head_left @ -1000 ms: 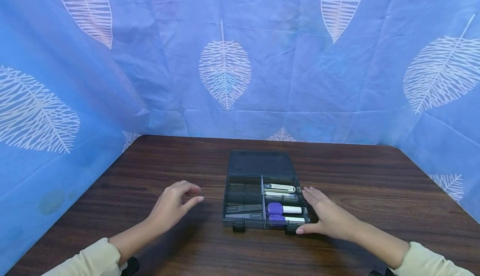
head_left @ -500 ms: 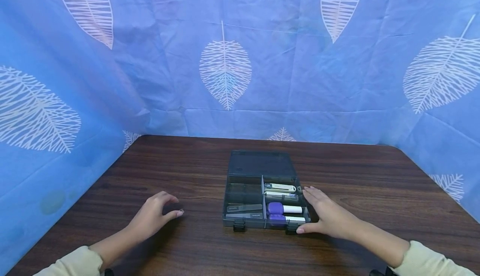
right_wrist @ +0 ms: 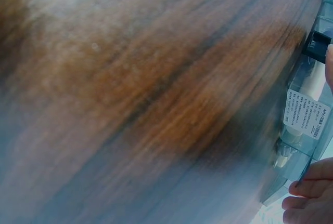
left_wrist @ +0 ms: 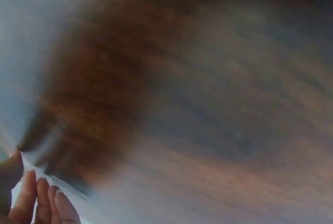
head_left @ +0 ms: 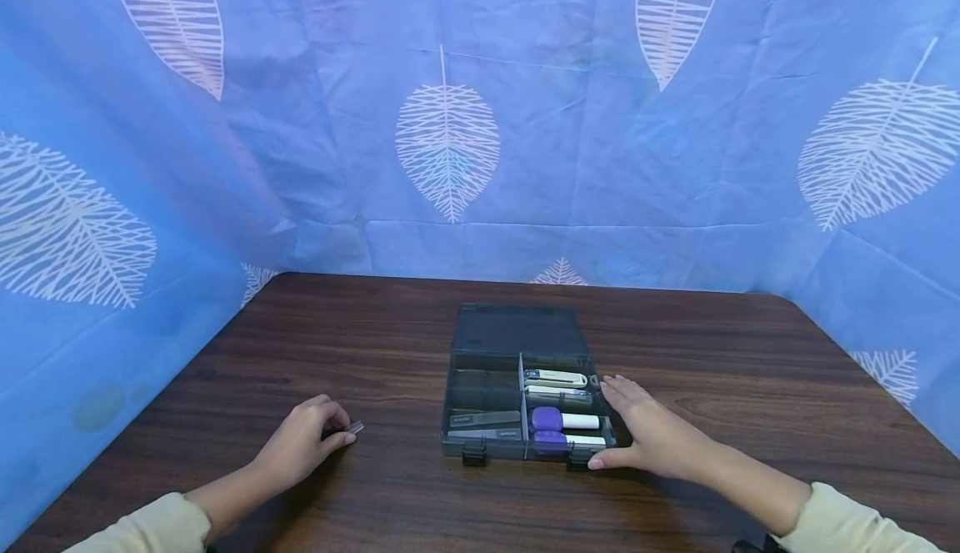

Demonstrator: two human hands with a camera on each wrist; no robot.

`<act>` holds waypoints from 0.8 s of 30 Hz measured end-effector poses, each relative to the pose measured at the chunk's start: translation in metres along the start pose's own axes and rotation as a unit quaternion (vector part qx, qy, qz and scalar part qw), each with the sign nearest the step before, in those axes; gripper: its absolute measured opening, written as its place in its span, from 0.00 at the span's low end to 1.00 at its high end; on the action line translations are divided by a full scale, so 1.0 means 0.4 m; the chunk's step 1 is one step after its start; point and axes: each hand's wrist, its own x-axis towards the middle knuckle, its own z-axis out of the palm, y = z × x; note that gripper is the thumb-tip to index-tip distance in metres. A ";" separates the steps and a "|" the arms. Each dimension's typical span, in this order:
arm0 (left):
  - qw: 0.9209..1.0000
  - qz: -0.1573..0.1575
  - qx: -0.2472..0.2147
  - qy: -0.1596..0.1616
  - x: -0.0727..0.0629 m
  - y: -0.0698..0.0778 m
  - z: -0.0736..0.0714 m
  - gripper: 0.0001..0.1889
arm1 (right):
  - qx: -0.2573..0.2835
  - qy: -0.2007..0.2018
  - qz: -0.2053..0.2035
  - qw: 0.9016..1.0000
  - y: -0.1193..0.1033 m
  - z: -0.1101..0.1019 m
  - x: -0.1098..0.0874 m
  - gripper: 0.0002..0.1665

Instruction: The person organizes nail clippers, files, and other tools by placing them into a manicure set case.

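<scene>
A dark see-through divided box (head_left: 448, 407) lies with its lid folded back. In its right part are two pale-handled nail clippers (head_left: 557, 379) and two purple bottles with white caps (head_left: 581, 422); its front left section holds grey flat strips (head_left: 484, 419). My right hand (head_left: 652, 432) rests along the box's right side, fingers extended, with the thumb by the front latch (right_wrist: 315, 46). Left of the box, close over the tabletop, my left hand (head_left: 300, 440) pinches a small clear strip (head_left: 356, 427) that pokes out past its fingertips. Most of that strip is hidden.
Brown wood-grain table (head_left: 390, 503) runs out on all sides of the box. A blue cloth with white leaves (head_left: 525, 169) hangs behind it and at both sides. In the right wrist view a printed label (right_wrist: 306, 114) shows on the box's side.
My left hand moved left and down, away from the box, and its fingers closed on the small clear strip. My right hand stayed at the box.
</scene>
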 end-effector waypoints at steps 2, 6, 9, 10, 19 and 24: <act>1.000 -0.002 -0.002 0.000 0.003 0.003 0.002 0.05 | 0.000 -0.002 0.001 1.000 0.001 0.001 0.000 0.63; 1.000 -0.004 -0.006 -0.006 0.010 0.006 0.003 0.05 | 0.000 -0.005 0.004 1.000 0.002 0.003 0.000 0.63; 1.000 -0.001 -0.010 -0.007 0.013 0.006 0.003 0.05 | 0.003 -0.005 0.006 1.000 0.002 0.003 -0.001 0.63; 1.000 0.004 -0.013 -0.006 0.014 0.006 0.002 0.05 | 0.003 -0.004 0.006 1.000 0.001 0.003 -0.001 0.63; 0.998 0.058 -0.029 0.021 0.024 0.023 -0.009 0.04 | 0.003 0.000 0.010 1.000 -0.001 -0.003 0.001 0.64; 0.998 0.054 -0.038 0.023 0.035 0.044 -0.007 0.03 | 0.004 -0.001 0.005 1.000 0.002 -0.004 0.001 0.64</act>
